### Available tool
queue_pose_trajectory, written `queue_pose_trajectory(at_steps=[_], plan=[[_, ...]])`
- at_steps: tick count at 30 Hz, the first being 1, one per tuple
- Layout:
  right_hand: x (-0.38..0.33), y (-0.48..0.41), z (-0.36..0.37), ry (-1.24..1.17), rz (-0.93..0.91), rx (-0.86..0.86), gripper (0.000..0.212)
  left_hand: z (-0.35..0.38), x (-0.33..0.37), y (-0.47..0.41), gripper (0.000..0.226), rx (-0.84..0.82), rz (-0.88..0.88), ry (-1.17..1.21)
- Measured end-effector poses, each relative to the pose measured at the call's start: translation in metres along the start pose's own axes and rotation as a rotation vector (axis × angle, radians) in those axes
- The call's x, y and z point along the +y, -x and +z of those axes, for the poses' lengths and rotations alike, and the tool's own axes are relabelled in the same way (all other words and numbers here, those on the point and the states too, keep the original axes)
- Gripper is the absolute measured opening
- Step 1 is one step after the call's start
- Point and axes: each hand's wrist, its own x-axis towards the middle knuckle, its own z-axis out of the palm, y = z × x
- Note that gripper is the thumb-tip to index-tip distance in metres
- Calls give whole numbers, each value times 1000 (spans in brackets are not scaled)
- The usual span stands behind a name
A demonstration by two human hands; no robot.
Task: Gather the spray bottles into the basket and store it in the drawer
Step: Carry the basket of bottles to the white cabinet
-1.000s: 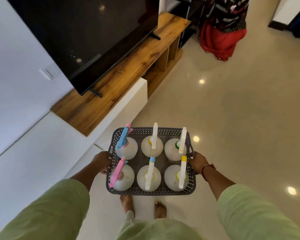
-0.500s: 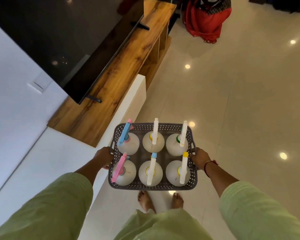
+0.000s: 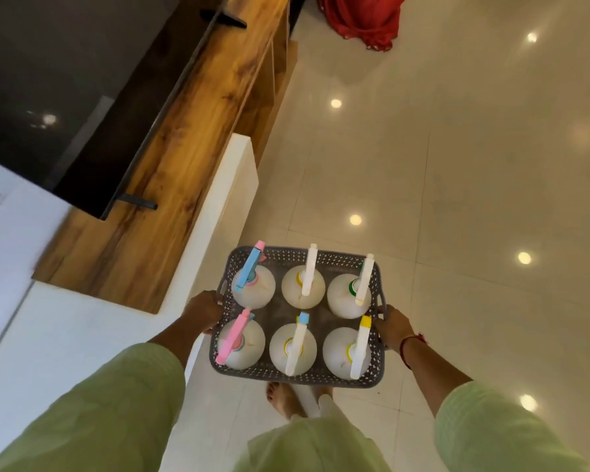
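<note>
I carry a grey perforated basket (image 3: pixel 297 375) in front of me at waist height, above the floor. Several white spray bottles (image 3: pixel 298 291) stand upright in it in two rows, with blue, pink, white and yellow trigger heads. My left hand (image 3: pixel 203 311) grips the basket's left handle. My right hand (image 3: pixel 394 327) grips its right handle. The white low cabinet (image 3: pixel 225 199) lies just left of the basket; no open drawer shows.
A wooden TV unit (image 3: pixel 191 158) with a black television (image 3: pixel 65 97) runs along the left wall. Glossy beige floor tiles (image 3: pixel 457 199) spread to the right. A person in red cloth (image 3: pixel 365 18) stands at the far top. My bare feet (image 3: pixel 283 400) show below the basket.
My view has tilted down and moved forward along the TV unit. The basket stays held in both hands, now nearer the white cabinet's end.
</note>
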Motion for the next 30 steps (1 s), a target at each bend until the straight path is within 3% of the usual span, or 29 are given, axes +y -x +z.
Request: queue_pose_trajectory(at_steps=[13, 30], plan=[[30, -165, 25, -27, 8, 43, 34, 80, 27, -182, 27, 39, 85, -55], [104, -377, 163, -78, 53, 43, 30, 193, -35, -395, 31, 23, 93, -119]])
